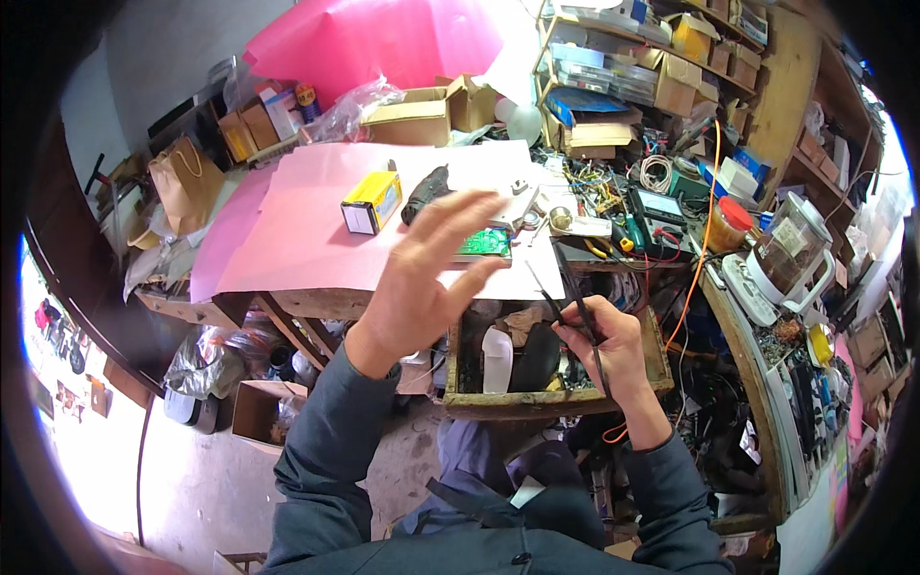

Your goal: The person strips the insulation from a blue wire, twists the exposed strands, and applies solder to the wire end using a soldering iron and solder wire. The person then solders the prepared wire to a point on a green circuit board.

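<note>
My left hand (412, 278) is raised above the front of the bench with its fingers spread, holding nothing. Just beyond its fingertips a green circuit board (487, 243) lies on the pink sheet, partly hidden by the hand. My right hand (613, 345) grips a pair of dark tweezers (595, 356), their thin tips pointing up and away toward the bench. Below that hand an open wooden drawer (537, 405) holds a white curved piece (496, 360), a black curved piece (537, 358) and small loose parts.
Pink sheets (278, 249) cover the bench, bearing a yellow box (371, 202) and a black tool-like object (425, 192). Tangled wires (594, 174), a meter (659, 207) and a blender (788, 244) crowd the right. An orange cable (706, 240) hangs there.
</note>
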The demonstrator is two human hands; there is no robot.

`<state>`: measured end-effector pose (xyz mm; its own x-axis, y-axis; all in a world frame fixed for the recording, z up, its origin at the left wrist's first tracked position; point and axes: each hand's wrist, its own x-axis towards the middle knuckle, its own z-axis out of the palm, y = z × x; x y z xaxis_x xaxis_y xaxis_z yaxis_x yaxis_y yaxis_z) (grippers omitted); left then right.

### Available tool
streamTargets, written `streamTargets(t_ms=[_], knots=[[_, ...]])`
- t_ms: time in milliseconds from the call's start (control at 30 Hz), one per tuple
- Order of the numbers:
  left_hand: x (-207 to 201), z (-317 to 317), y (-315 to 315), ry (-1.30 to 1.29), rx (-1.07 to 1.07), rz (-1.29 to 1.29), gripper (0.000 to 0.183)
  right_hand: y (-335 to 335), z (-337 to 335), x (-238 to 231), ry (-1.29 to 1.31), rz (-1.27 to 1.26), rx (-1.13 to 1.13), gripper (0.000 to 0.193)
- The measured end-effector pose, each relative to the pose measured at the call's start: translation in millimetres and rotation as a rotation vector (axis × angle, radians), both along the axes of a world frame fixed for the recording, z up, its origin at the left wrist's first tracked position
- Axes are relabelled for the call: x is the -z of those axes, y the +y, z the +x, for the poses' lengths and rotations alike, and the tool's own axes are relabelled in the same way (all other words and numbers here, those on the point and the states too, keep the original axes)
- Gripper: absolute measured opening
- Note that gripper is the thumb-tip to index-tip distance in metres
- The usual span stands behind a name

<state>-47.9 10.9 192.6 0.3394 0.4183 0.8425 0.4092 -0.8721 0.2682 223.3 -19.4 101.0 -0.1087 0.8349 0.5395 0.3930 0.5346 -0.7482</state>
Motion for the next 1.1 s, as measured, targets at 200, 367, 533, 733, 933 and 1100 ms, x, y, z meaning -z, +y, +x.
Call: streamTargets(t_ms=[200,367,533,733,933,1100], knots=[[14.1,-16.4,-10.8,0.266,-0.082,-0.146,0.014,3.6,-9.6,-4.1,-0.163,0.106,-0.081,0.019],[52.5,-19.1,-32.1,0.162,-0.072,-0.379,0.011,13.1,-1.6,17.7,-0.368,0.203,-0.073,0.019],[106.0,-15.1,-63.8,-0.203,0.008,-0.953,0.011,14.3,1.5,41.5,-0.434,0.153,-0.081,0.023],[158.2,-19.3,-88.4,-0.366,-0.072,-1.008,0.013,1.9,-7.7,56.7,-0.527,0.101,-0.152,0.021],[170.0,-23.5,-104.3,-0.356,-0.135,-0.970,0.015,-5.8,-13.7,62.2,-0.655,0.090,-0.170,0.025],[174.9,-27.1,-107.3,-0.260,-0.172,-0.939,0.014,-16.7,-15.2,58.8,-0.634,0.142,-0.100,0.033]])
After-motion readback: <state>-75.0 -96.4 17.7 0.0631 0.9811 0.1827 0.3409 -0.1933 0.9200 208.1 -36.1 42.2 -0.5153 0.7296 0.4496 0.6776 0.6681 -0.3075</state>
